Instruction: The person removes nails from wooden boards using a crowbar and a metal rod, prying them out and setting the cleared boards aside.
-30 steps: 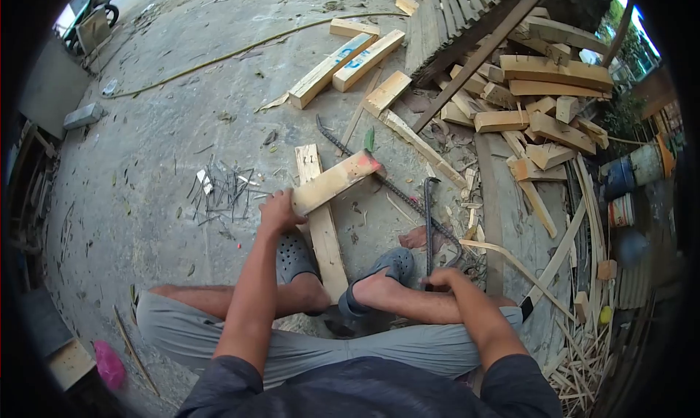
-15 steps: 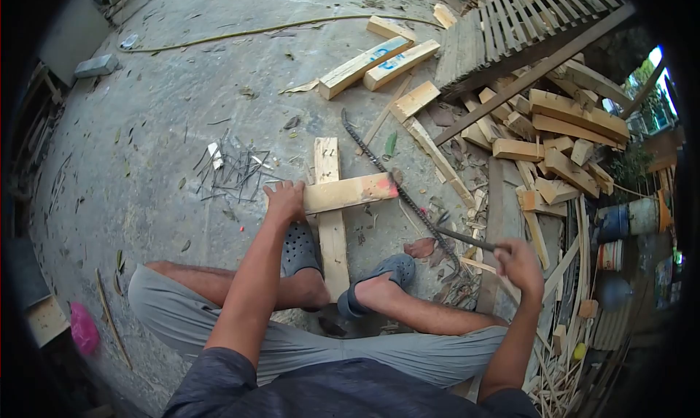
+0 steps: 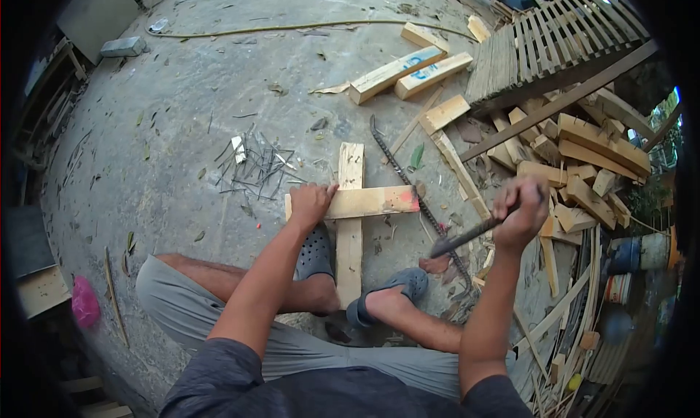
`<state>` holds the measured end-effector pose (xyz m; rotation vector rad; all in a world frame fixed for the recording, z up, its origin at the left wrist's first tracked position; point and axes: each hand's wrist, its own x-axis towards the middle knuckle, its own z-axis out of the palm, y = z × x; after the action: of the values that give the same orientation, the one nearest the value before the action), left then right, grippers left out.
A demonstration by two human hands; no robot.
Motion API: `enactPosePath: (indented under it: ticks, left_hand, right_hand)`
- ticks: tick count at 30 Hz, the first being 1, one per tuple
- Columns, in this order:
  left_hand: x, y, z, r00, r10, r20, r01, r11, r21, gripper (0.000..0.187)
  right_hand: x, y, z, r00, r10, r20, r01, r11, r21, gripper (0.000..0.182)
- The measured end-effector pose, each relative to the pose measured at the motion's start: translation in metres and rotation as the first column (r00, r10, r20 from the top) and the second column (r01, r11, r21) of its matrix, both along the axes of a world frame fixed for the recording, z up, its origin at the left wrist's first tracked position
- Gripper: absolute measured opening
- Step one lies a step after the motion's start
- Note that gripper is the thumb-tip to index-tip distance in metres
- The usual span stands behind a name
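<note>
My left hand [image 3: 312,205] is closed over the left part of a short wooden block [image 3: 375,202] with a pink-red painted end. That block lies crosswise on a longer wooden piece [image 3: 349,254], which runs between my feet and has nails at its far end. My right hand [image 3: 520,210] grips a dark hammer [image 3: 468,237], raised to the right of the blocks with its head towards them. A ribbed steel bar [image 3: 408,181] with a bent near end lies on the ground just right of the crossed wood.
Loose nails [image 3: 255,166] are heaped on the concrete ahead to the left. Several wooden blocks [image 3: 397,74] lie further off, and a large wood pile [image 3: 598,152] is beside a slatted pallet [image 3: 554,35] on the right. A yellowish hose [image 3: 306,27] crosses the far ground.
My right hand has lifted the hammer and swung it, so its handle now slants upward to the hand. My left hand has shifted further onto the wooden block. The whole view has moved slightly.
</note>
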<state>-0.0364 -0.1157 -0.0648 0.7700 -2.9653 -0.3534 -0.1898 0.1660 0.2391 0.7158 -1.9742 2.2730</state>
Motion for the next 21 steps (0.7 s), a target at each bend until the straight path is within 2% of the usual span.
enactPosePath:
  ticks: [2, 3, 4, 6, 8, 9, 14, 18, 19, 20, 21]
  left_hand:
    - [-0.004, 0.005, -0.002, 1.0, 0.016, -0.012, -0.017, 0.999, -0.034, 0.053]
    - [-0.003, 0.007, -0.003, 0.999, 0.031, -0.012, -0.031, 0.998, -0.047, 0.052]
    - [-0.002, 0.007, -0.006, 0.999, 0.046, -0.013, -0.047, 0.997, -0.066, 0.052]
    - [-0.002, 0.009, -0.01, 0.995, 0.074, -0.072, -0.08, 0.993, -0.083, 0.052]
    - [-0.004, 0.01, -0.01, 0.993, 0.095, -0.076, -0.101, 0.992, -0.077, 0.052]
    - [-0.006, 0.009, -0.01, 0.995, 0.094, -0.029, -0.096, 0.993, -0.065, 0.05]
    - [-0.005, 0.011, -0.009, 0.992, 0.098, -0.081, -0.104, 0.992, -0.072, 0.05]
    - [-0.004, 0.01, -0.01, 0.992, 0.091, -0.083, -0.097, 0.992, -0.076, 0.05]
    - [-0.005, 0.01, -0.014, 0.991, 0.085, -0.103, -0.095, 0.99, -0.101, 0.049]
    - [-0.005, 0.01, -0.01, 0.994, 0.09, -0.068, -0.095, 0.992, -0.083, 0.047]
    - [-0.005, 0.01, -0.003, 0.996, 0.09, -0.029, -0.092, 0.994, -0.062, 0.044]
  right_hand:
    - [-0.013, -0.024, 0.013, 0.936, 0.301, 0.183, -0.26, 0.941, -0.217, 0.056]
    - [-0.019, -0.039, 0.016, 0.855, 0.462, 0.238, -0.37, 0.863, -0.345, 0.06]
    - [-0.022, -0.054, 0.017, 0.784, 0.496, 0.374, -0.361, 0.854, -0.375, 0.067]
    - [-0.026, -0.089, 0.004, 0.722, 0.551, 0.418, -0.376, 0.82, -0.431, 0.066]
    - [-0.026, -0.122, -0.009, 0.781, 0.451, 0.431, -0.329, 0.885, -0.33, 0.064]
    - [-0.029, -0.141, -0.017, 0.787, 0.424, 0.449, -0.289, 0.896, -0.338, 0.06]
    - [-0.061, -0.209, -0.012, 0.853, 0.231, 0.468, -0.164, 0.97, -0.18, 0.056]
    - [-0.058, -0.226, -0.009, 0.897, 0.116, 0.427, -0.083, 0.992, -0.096, 0.054]
    - [-0.05, -0.222, -0.008, 0.904, 0.148, 0.4, -0.11, 0.987, -0.116, 0.054]
    - [-0.04, -0.212, -0.023, 0.967, 0.149, 0.207, -0.133, 0.987, -0.088, 0.054]
    - [-0.008, -0.198, -0.027, 0.976, 0.175, 0.131, -0.166, 0.983, -0.072, 0.056]
